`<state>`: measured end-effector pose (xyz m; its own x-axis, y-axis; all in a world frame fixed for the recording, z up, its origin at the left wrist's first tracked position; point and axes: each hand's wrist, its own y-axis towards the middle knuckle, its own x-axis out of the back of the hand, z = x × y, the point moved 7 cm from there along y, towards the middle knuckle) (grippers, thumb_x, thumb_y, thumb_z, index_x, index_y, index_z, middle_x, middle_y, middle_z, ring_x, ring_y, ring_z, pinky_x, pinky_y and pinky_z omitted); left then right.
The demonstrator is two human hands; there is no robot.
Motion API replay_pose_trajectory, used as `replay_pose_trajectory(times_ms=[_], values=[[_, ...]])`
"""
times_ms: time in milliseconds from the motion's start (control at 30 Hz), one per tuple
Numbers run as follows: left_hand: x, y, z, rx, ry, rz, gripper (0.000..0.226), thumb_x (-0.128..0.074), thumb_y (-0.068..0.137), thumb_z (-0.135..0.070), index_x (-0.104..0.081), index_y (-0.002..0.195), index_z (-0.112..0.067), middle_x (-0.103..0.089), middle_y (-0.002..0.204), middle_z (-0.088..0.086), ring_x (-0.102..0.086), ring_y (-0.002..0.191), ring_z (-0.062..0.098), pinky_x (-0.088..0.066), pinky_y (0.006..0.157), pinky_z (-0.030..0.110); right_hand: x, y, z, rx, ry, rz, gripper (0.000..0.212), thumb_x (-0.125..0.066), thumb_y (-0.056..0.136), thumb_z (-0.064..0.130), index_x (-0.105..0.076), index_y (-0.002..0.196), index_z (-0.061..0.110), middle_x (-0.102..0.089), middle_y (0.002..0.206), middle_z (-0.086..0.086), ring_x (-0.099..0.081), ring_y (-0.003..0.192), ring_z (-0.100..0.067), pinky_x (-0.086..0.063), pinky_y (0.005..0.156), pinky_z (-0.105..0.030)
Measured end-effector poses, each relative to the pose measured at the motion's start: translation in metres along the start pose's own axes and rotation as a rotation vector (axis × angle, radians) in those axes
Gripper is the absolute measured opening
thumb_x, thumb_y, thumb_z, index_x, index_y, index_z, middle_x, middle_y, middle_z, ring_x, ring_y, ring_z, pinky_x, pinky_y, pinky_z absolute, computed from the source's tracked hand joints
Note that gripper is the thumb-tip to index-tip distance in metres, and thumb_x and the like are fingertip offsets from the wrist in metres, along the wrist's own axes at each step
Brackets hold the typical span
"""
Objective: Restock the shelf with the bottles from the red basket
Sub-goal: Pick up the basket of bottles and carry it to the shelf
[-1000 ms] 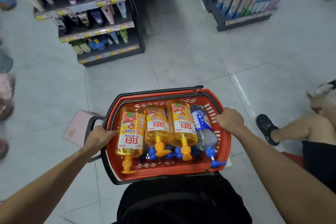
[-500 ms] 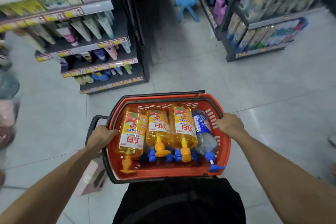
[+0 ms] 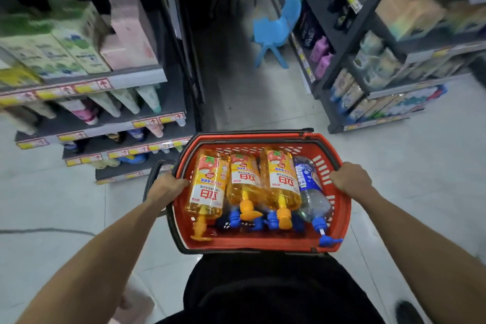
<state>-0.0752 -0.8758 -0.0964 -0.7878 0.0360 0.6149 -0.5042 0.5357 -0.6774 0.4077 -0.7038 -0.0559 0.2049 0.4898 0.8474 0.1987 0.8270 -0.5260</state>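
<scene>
The red basket (image 3: 263, 241) is held out in front of the person's waist, over the pale tiled floor (image 3: 420, 179), with both hands on it. The left hand (image 3: 168, 187) is curled over the basket's left rim and the right hand (image 3: 351, 179) is wrapped the same way over the right rim, so both are gripping the basket and nothing else. Inside, three yellow pump bottles lie flat side by side with their pumps toward the near edge: one along the left side (image 3: 207, 187), one in the middle (image 3: 243, 181), and one right of middle (image 3: 281, 179). A clear bottle with a blue label and blue pump (image 3: 311, 192) is tucked against the right wall, with its nozzle poking over the near right corner. A few more blue pumps (image 3: 235, 217) peek out from under the yellow ones, but I can't make out those bottles. A black handle (image 3: 252, 131) lies folded along the far rim. Beyond that, there's a shelf unit with boxes and tubes (image 3: 105, 81) off to the left and another stocked shelf unit (image 3: 394, 87) to the right. A small blue plastic chair (image 3: 273, 31) stands in the aisle between them.
</scene>
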Motion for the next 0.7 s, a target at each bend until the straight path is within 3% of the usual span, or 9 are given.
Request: replay_pose_trajectory(times_ms=[167,233,400,600,700], values=[[0.022,0.066,-0.063,0.034,0.005,0.023,0.021,-0.07,0.089,-0.026,-0.069,0.082,-0.005,-0.071,0.073,0.01,-0.069,0.068,0.027,-0.052,0.057,0.03,0.039,0.059,0.05,-0.02,0.007,-0.004,0.044,-0.057,0.093,0.042,-0.066,0.116,0.007,-0.071,0.109,-0.016,-0.064,0.087,-0.032,-0.053,0.083,-0.037],[0.028,0.092,-0.091,0.029,0.021,0.016,0.022,-0.071,0.088,-0.026,-0.068,0.079,-0.006,-0.07,0.074,0.011,-0.07,0.072,0.03,-0.056,0.063,0.035,0.051,0.088,0.064,-0.03,0.019,-0.001,0.042,-0.057,0.093,0.038,-0.065,0.117,0.005,-0.07,0.112,-0.018,-0.067,0.095,-0.036,-0.052,0.085,-0.038],[0.037,0.169,-0.155,0.049,0.0,0.019,0.026,-0.073,0.078,-0.034,-0.074,0.085,-0.009,-0.075,0.077,0.011,-0.073,0.073,0.03,-0.063,0.076,0.043,0.087,0.181,0.108,-0.003,0.034,0.007,0.042,-0.06,0.09,0.047,-0.067,0.11,0.011,-0.073,0.101,-0.01,-0.063,0.074,-0.025,-0.053,0.074,-0.034],[0.042,0.23,-0.255,0.139,-0.035,-0.021,0.023,-0.071,0.079,-0.037,-0.069,0.086,-0.016,-0.075,0.081,0.01,-0.073,0.076,0.03,-0.063,0.081,0.047,0.156,0.312,0.173,0.035,-0.023,0.103,0.042,-0.056,0.09,0.045,-0.068,0.113,0.012,-0.073,0.106,-0.011,-0.07,0.088,-0.029,-0.055,0.076,-0.035],[0.044,0.263,-0.299,0.181,-0.062,-0.033,0.031,-0.07,0.074,-0.041,-0.073,0.088,-0.014,-0.076,0.078,0.007,-0.074,0.073,0.027,-0.063,0.08,0.043,0.191,0.368,0.206,0.071,-0.056,0.133,0.036,-0.055,0.092,0.041,-0.068,0.108,0.011,-0.073,0.104,-0.013,-0.066,0.077,-0.028,-0.052,0.07,-0.031]])
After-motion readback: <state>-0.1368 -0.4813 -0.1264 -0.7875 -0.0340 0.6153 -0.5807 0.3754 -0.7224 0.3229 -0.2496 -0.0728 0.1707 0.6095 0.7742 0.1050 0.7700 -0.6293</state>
